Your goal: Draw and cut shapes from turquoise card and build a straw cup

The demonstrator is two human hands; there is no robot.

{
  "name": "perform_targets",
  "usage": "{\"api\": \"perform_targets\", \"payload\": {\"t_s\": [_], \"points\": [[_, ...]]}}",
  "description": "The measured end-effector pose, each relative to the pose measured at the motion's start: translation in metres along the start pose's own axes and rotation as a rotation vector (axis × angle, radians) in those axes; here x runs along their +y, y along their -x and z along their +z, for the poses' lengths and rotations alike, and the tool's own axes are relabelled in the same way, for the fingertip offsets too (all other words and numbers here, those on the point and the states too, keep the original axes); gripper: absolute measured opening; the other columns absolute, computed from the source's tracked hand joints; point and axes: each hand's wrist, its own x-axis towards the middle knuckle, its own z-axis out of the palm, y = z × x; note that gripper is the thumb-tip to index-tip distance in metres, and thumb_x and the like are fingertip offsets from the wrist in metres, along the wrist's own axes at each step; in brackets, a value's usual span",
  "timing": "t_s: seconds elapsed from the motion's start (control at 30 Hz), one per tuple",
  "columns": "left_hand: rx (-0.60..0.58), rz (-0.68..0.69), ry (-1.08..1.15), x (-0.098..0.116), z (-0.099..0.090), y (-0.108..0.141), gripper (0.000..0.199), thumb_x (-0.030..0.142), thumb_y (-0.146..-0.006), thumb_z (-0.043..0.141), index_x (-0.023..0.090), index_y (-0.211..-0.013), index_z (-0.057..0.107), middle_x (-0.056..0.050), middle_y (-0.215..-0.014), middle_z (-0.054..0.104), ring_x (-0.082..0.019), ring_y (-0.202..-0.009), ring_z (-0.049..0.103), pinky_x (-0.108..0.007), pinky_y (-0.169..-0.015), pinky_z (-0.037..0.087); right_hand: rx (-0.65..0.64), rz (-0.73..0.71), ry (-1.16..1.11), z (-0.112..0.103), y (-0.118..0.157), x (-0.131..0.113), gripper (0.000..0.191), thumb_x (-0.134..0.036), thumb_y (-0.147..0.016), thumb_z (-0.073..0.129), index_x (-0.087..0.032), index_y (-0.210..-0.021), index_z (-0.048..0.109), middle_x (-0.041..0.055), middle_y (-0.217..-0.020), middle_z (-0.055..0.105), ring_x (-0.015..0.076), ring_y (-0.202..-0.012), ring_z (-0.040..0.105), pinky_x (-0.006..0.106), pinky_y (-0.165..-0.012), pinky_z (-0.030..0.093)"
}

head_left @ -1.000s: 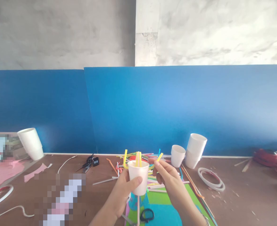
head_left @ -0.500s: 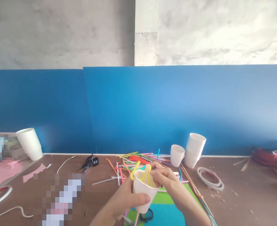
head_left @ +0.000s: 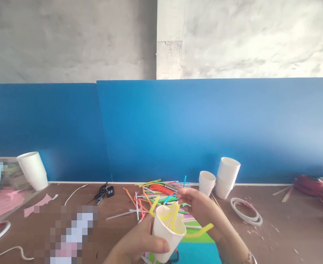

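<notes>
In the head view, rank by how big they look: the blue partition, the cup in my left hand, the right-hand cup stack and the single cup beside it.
1. Blue partition
2. Cup in your left hand, helped by being nearest
3. Right-hand cup stack
4. Single cup

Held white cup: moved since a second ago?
Yes. The white cup sits lower in view and slightly further right, judged against the blue partition behind.

left hand (head_left: pixel 145 237): going bare, its thumb showing a round tip | left arm (head_left: pixel 118 253): showing bare skin | right hand (head_left: pixel 198 204): going bare, too | right arm (head_left: pixel 230 236): showing bare skin above the wrist | band (head_left: pixel 251 258): shining silver, curving round the right wrist, only a bit peeking in
</notes>
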Motion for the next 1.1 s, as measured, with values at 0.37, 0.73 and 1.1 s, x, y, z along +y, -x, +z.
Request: {"api": "perform_targets", "payload": {"t_s": [0.37, 0.73, 1.1], "points": [[-0.017, -0.161, -0.008, -0.007, -0.004, -0.005, 0.051, 0.028, -0.050, 0.075, 0.013, -0.097, 0.065, -0.005, -0.073, 0.066, -0.012, -0.054, 0.057, -0.019, -0.048, 0.040, -0.159, -0.066, 0.601, 0.008, -0.001, 0.023, 0.005, -0.019, -0.064, 0.069, -0.017, -0.062, 0.065, -0.0039, -0.058, 0.057, 0.0108, -0.055, 0.046, 0.023, -0.053, 0.034], [-0.159, -0.214, -0.150, -0.004, -0.001, -0.003, 0.062, 0.031, -0.052, 0.080, 0.024, -0.111, 0.063, -0.001, -0.101, 0.065, -0.023, -0.092, 0.057, -0.029, -0.075, 0.043, -0.206, -0.263, 0.531, 0.001, 0.013, -0.004, 0.032, -0.039, -0.071, 0.072, -0.026, -0.099, 0.070, 0.0023, -0.080, 0.064, 0.0197, -0.077, 0.055, 0.032, -0.070, 0.043], [-0.213, -0.132, -0.049, -0.006, 0.002, -0.003, 0.068, 0.038, -0.048, 0.082, 0.019, -0.111, 0.062, -0.003, -0.099, 0.065, -0.025, -0.098, 0.056, -0.031, -0.082, 0.039, -0.201, -0.031, 0.283, 0.002, 0.001, 0.010, 0.026, -0.041, -0.067, 0.075, -0.016, -0.071, 0.067, 0.0008, -0.062, 0.066, 0.0124, -0.057, 0.054, 0.025, -0.057, 0.036]]}}
